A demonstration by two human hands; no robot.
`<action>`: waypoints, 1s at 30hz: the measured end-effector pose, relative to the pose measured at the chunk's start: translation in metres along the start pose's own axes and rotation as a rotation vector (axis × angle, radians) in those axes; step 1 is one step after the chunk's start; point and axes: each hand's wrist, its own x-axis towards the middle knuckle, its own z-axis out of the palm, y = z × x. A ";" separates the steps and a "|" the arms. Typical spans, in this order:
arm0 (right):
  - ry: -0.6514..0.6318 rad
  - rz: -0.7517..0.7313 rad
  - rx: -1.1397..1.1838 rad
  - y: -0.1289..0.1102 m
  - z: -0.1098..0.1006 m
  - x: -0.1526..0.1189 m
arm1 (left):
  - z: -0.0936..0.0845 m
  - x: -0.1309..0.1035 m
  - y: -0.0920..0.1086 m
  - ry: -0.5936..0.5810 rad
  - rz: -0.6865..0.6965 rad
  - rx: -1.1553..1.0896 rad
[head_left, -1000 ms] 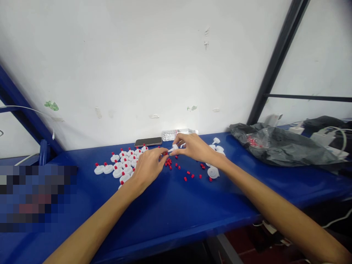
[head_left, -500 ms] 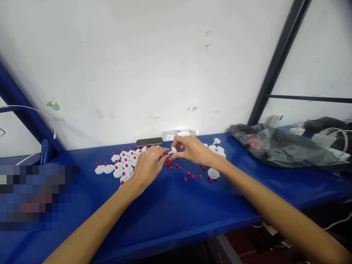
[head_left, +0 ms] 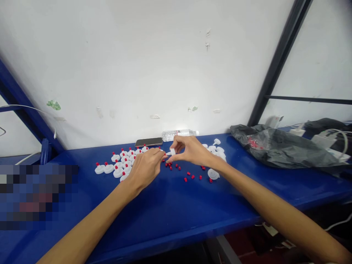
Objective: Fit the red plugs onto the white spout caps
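My right hand [head_left: 189,149] pinches a white plastic nozzle lid [head_left: 172,151] by its wide round base, its thin spout pointing left. My left hand [head_left: 147,165] meets the spout's tip with thumb and forefinger closed on a small red cap, which the fingers mostly hide. Under and beside the hands, several loose red caps [head_left: 193,176] lie scattered. Left of my left hand stand several white lids with red caps on their spouts [head_left: 118,172]. Beyond my right wrist lies a pile of white lids without caps [head_left: 220,149], and a single lid [head_left: 213,173] rests nearer to me.
A phone [head_left: 149,142] and a clear plastic bottle [head_left: 180,134] lie along the wall at the back of the blue table [head_left: 170,209]. On the right, a dark plastic bag [head_left: 286,148] carries a clear bag of red pieces [head_left: 255,142]. The far left is pixelated.
My left hand has turned slightly, its fingers pressing together at the spout tip. The white lid has shifted a little left in my right hand.
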 end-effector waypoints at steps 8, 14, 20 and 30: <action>0.055 0.005 0.039 -0.010 0.004 -0.001 | -0.016 -0.003 0.000 0.073 0.130 0.203; 0.058 0.064 0.072 -0.012 0.007 -0.001 | -0.016 -0.004 -0.002 0.076 0.194 0.312; 0.019 0.091 0.119 -0.014 0.009 -0.003 | -0.016 -0.005 -0.003 0.015 0.237 0.321; 0.030 0.163 0.209 -0.007 0.018 -0.002 | -0.014 -0.006 -0.006 0.110 0.358 0.397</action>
